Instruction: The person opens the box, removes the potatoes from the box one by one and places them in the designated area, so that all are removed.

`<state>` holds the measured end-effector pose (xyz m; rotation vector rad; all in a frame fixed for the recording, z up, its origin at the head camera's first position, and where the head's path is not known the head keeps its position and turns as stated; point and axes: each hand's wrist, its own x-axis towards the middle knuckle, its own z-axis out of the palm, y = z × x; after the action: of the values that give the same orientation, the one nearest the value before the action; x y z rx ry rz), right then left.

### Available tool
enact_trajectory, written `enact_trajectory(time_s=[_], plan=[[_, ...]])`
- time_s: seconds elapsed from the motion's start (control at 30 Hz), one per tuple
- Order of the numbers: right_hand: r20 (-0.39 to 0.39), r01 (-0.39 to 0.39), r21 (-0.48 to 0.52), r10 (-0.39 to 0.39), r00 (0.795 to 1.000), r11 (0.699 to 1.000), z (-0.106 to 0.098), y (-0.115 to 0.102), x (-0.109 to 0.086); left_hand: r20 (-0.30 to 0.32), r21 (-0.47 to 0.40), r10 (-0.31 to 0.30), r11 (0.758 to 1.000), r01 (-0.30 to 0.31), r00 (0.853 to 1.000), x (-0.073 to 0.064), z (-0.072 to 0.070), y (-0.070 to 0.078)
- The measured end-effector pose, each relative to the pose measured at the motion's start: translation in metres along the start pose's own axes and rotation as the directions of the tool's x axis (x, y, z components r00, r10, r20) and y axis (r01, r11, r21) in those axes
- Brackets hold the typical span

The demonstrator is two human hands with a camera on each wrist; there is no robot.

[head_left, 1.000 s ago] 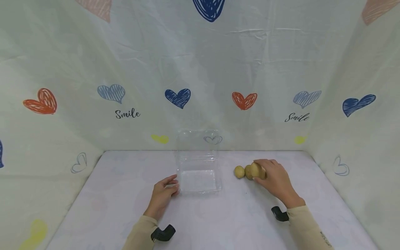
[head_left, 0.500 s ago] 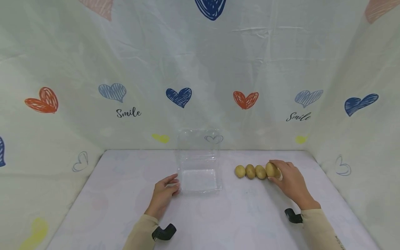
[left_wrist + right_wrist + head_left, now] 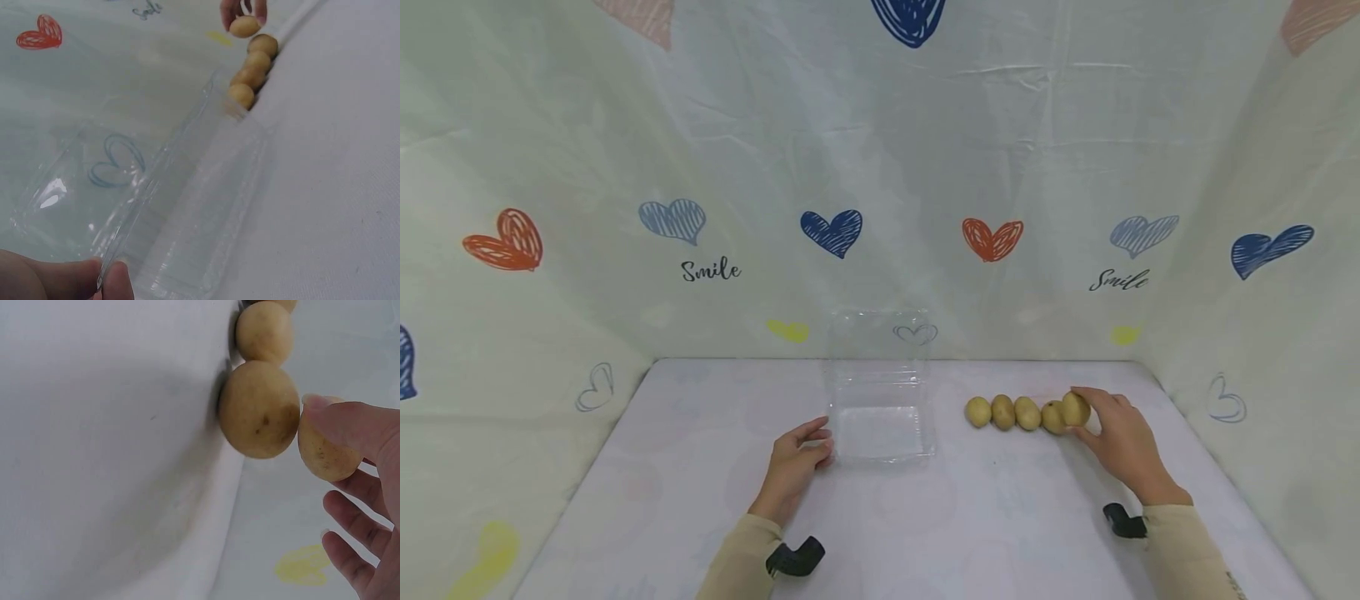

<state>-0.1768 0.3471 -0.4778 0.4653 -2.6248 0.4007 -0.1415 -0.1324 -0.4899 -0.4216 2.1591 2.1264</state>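
A clear plastic clamshell box (image 3: 880, 433) stands on the table with its lid raised at the back. My left hand (image 3: 796, 467) is at its left side; in the left wrist view the thumb (image 3: 117, 282) and a finger pinch the box's thin edge. To the right of the box, several potatoes (image 3: 1027, 412) lie in a side-by-side row. My right hand (image 3: 1123, 437) holds another potato (image 3: 328, 453) between thumb and fingers, at the row's right end. It is raised above the nearest row potato (image 3: 259, 412), which has dark spots, and overlaps it in the head view.
A white cloth covers the table (image 3: 925, 533). Behind it hangs a pale curtain (image 3: 895, 150) printed with hearts and the word Smile. Black wrist mounts (image 3: 797, 557) stick out from both beige sleeves.
My right hand has moved to the right along the row with the potato in its grip, uncovering the potatoes it hid before. My left hand has stayed at the box.
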Motion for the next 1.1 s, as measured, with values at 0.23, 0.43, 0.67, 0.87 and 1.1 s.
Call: enact_trajectory(time_s=[0.23,0.43,0.67,0.87,1.1], plan=[[0.003,-0.028,0.002,0.028,1.000,1.000,0.001,0.014,-0.005,-0.011,-0.004,-0.003,1.000,0.003,1.000,0.001,0.001,-0.001],[0.030,-0.079,0.001,0.079,0.996,0.997,0.002,0.023,-0.009,-0.019,-0.002,-0.003,1.000,0.003,1.000,0.000,0.001,-0.001],[0.073,-0.138,-0.019,0.140,0.987,0.990,0.006,0.032,-0.012,-0.010,-0.009,0.003,1.000,-0.003,1.000,0.000,0.001,-0.002],[0.152,-0.183,-0.014,0.183,0.971,0.983,0.009,0.035,-0.011,-0.005,-0.025,0.014,1.000,-0.014,1.000,0.000,0.000,-0.003],[0.260,-0.234,-0.011,0.229,0.938,0.972,0.014,0.039,-0.008,-0.015,-0.019,0.002,1.000,-0.002,1.000,0.001,0.001,-0.004]])
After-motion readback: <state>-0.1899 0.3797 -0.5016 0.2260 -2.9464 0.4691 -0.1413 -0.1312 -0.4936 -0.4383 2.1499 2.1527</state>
